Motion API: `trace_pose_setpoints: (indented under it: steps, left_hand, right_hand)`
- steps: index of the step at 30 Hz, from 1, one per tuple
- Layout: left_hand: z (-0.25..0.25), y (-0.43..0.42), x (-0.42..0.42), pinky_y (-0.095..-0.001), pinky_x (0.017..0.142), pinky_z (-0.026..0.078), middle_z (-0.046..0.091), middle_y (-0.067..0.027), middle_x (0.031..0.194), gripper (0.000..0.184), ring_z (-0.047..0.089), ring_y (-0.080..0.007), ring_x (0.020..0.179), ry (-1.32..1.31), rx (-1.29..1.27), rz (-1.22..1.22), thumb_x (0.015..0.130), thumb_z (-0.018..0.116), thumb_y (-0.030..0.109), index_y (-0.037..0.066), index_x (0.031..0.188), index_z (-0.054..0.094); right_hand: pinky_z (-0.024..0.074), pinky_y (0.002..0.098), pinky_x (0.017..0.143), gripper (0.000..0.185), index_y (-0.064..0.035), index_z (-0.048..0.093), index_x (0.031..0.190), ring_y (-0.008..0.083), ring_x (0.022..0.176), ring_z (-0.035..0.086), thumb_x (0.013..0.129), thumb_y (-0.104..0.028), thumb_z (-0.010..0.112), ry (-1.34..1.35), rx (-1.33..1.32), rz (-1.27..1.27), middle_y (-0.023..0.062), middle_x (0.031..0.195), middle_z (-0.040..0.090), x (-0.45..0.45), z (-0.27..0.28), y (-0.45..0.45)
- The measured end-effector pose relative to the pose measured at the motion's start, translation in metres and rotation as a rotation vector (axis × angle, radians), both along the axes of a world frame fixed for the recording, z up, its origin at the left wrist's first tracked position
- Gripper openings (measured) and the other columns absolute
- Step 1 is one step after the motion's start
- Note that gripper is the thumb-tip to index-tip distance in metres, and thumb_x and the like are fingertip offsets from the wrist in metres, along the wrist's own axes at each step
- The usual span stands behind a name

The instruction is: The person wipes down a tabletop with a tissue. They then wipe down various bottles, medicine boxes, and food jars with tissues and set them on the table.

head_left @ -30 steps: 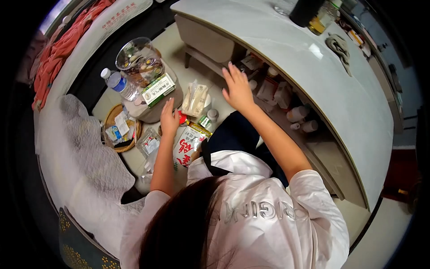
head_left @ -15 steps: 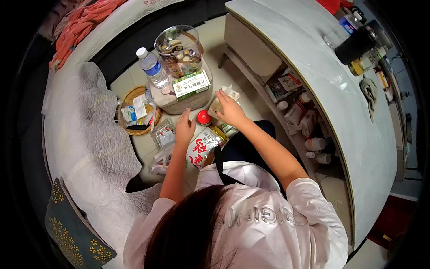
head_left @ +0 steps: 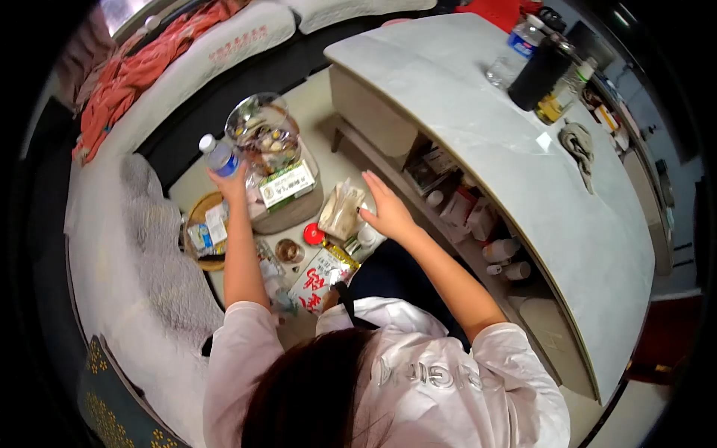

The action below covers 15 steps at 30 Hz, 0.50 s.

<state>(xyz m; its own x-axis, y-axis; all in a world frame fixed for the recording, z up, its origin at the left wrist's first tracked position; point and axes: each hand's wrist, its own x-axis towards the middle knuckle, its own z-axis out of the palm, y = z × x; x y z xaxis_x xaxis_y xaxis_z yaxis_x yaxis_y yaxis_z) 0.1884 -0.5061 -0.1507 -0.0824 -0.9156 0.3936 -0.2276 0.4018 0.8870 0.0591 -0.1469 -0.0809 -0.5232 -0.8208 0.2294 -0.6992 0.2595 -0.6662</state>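
Note:
My left hand (head_left: 230, 185) is closed around a water bottle (head_left: 218, 155) with a white cap and blue label, at the left side of a round stool (head_left: 287, 215). A green and white box (head_left: 287, 184) and a clear bowl (head_left: 263, 134) with small items stand on that stool. My right hand (head_left: 387, 209), fingers spread and holding nothing, is just right of a clear packet (head_left: 341, 212) of pale contents. Below the stool are a red-lidded jar (head_left: 314, 234), a brown glass jar (head_left: 290, 251) and a white bag with red characters (head_left: 314, 279).
A basket (head_left: 196, 254) of packets stands left of the stool. On the right, a long table (head_left: 478, 89) bears bottles (head_left: 539, 72) and a grey cloth (head_left: 577, 149); its open shelf holds boxes and white bottles (head_left: 500, 250). A quilted sofa (head_left: 160, 254) runs along the left.
My left hand has moved up and left from beside the red-lidded jar and taken hold of the water bottle. My right hand has come off the clear packet. The head view has shifted.

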Motion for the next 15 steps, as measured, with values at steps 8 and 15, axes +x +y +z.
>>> trace_pose_setpoints:
  steps: [8, 15]
  left_hand:
    - [-0.009, 0.001, 0.005, -0.0366, 0.089, 0.037, 0.051, -0.0182, 0.11, 0.076, 0.049, -0.0268, 0.101, 0.005, -0.105, 0.008, 0.059, 0.079, 0.029, -0.004, 0.116, 0.041]
    - [0.082, 0.084, -0.008, -0.0353, 0.093, 0.034, 0.042, -0.0187, 0.119, 0.082, 0.047, -0.0263, 0.106, 0.15, -0.2, -0.047, 0.064, 0.076, 0.018, -0.006, 0.125, 0.026]
  right_hand:
    - [0.0323, 0.0362, 0.098, 0.067, -0.0032, 0.029, 0.13, 0.0348, 0.121, 0.034, 0.072, -0.016, 0.06, 0.042, -0.089, -0.049, 0.0198, 0.134, 0.03, -0.006, 0.035, 0.056]
    - [0.0383, 0.0374, 0.093, 0.063, -0.0038, 0.032, 0.128, 0.0354, 0.115, 0.04, 0.072, -0.017, 0.06, 0.102, -0.188, -0.057, 0.0175, 0.134, 0.029, -0.015, 0.102, 0.087]
